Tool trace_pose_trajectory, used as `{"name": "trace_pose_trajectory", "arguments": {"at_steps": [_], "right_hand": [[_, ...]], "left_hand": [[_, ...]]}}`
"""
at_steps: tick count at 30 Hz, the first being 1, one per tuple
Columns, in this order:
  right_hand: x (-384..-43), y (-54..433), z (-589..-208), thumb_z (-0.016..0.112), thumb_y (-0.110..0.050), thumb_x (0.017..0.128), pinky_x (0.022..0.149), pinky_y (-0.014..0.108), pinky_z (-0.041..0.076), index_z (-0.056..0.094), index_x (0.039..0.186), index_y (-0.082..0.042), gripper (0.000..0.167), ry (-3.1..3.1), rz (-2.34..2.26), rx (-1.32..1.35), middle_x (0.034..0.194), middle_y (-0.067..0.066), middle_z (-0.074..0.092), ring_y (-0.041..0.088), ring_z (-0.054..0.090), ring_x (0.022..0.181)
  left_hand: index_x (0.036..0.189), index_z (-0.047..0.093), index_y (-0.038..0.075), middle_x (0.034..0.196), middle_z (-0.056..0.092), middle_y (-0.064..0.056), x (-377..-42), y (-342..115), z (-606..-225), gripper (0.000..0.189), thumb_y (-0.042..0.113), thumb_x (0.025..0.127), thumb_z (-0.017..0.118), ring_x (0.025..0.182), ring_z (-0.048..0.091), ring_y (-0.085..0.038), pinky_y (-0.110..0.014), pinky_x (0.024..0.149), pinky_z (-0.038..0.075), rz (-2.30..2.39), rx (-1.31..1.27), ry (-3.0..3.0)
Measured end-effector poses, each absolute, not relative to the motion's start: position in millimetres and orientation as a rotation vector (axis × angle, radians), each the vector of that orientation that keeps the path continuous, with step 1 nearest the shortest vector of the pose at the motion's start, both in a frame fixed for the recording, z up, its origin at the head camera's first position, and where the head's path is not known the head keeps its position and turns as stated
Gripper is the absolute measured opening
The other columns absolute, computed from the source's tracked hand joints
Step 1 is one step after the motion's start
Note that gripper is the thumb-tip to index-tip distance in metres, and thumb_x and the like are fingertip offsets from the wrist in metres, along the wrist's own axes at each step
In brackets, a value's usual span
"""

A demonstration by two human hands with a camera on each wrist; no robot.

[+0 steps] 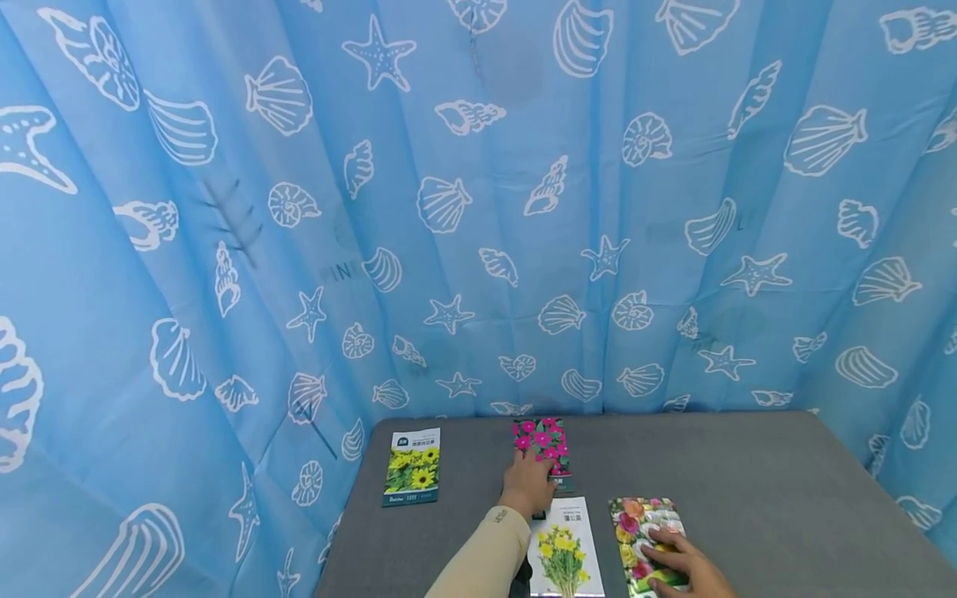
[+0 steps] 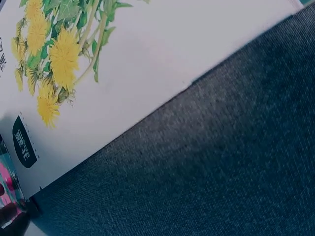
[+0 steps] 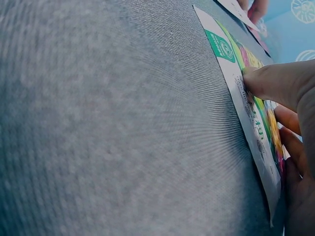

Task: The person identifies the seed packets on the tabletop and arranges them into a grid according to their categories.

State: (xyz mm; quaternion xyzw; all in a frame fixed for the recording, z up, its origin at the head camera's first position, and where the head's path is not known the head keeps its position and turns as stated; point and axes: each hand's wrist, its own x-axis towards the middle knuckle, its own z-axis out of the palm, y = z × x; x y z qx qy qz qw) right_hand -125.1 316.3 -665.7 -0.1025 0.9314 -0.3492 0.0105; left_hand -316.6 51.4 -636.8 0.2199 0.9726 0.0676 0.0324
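In the head view my left hand (image 1: 529, 483) reaches forward, its fingers laid over the lower part of a seed packet with pink flowers (image 1: 549, 436). Just below that hand lies a white packet with yellow flowers (image 1: 562, 548); in the left wrist view this white packet (image 2: 142, 64) fills the upper left, and only fingertips (image 2: 7, 212) show at the edge. My right hand (image 1: 691, 571) rests on a packet with colourful roses (image 1: 631, 519). The right wrist view shows the thumb (image 3: 263, 81) on this rose packet (image 3: 241, 93), with the other fingers lying across its printed face.
A packet with yellow sunflowers (image 1: 413, 467) lies apart at the left of the grey cloth-covered table (image 1: 463, 448). Behind the table's back edge hangs a blue curtain (image 1: 508, 274) with white shells and starfish. Grey cloth extends right of the rose packet.
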Motion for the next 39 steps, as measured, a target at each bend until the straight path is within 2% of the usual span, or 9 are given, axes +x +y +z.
{"name": "trace_pose_trajectory", "arguments": {"at_steps": [7,15,18,22,28,39], "right_hand": [[-125.7,318.2,-671.8,0.08,-0.042,0.094,0.09,0.018,0.055,0.078,0.13,-0.014,0.045,2.894,-1.091,-0.294,0.139,0.021,0.064,-0.014,0.052,0.122],[-123.1,317.2,-673.9,0.082,-0.029,0.094,0.088,0.015,0.055,0.079,0.126,-0.01,0.037,2.969,-1.232,-0.419,0.134,0.019,0.067,-0.021,0.046,0.123],[-123.9,317.8,-671.4,0.081,-0.032,0.095,0.088,0.015,0.054,0.078,0.128,-0.01,0.039,2.927,-1.245,-0.38,0.136,0.021,0.066,-0.022,0.045,0.123],[-125.2,320.0,-672.6,0.08,-0.035,0.096,0.089,0.015,0.054,0.077,0.129,-0.01,0.042,2.889,-1.244,-0.351,0.138,0.026,0.064,-0.022,0.045,0.123],[-124.8,320.6,-678.5,0.081,-0.033,0.095,0.088,0.016,0.055,0.079,0.126,-0.011,0.038,2.963,-1.217,-0.418,0.134,0.022,0.066,-0.021,0.046,0.124],[-125.9,322.0,-674.8,0.078,-0.041,0.096,0.09,0.018,0.055,0.077,0.13,-0.012,0.044,2.859,-1.155,-0.29,0.141,0.025,0.063,-0.014,0.052,0.123]], "left_hand": [[0.142,0.068,0.031,0.162,0.052,-0.005,-320.0,53.6,-640.4,0.041,0.042,0.103,0.07,0.145,0.052,-0.032,-0.051,0.096,0.062,0.187,0.665,2.977],[0.143,0.066,0.03,0.159,0.054,-0.004,-323.0,54.2,-642.3,0.043,0.042,0.103,0.07,0.144,0.052,-0.032,-0.052,0.097,0.062,0.187,0.68,2.992],[0.144,0.066,0.03,0.159,0.054,-0.004,-322.2,54.4,-640.1,0.044,0.043,0.103,0.07,0.144,0.052,-0.032,-0.052,0.097,0.062,0.184,0.679,2.993],[0.146,0.064,0.029,0.158,0.055,-0.004,-317.7,56.0,-635.6,0.044,0.043,0.104,0.068,0.144,0.052,-0.031,-0.051,0.099,0.061,0.17,0.676,2.989],[0.146,0.064,0.031,0.157,0.056,-0.002,-313.9,58.5,-637.8,0.044,0.045,0.104,0.067,0.141,0.054,-0.028,-0.05,0.096,0.062,0.142,0.669,2.994],[0.145,0.065,0.031,0.159,0.055,-0.004,-313.6,63.2,-645.1,0.044,0.046,0.104,0.068,0.143,0.053,-0.03,-0.051,0.096,0.062,0.136,0.656,3.0]]}}
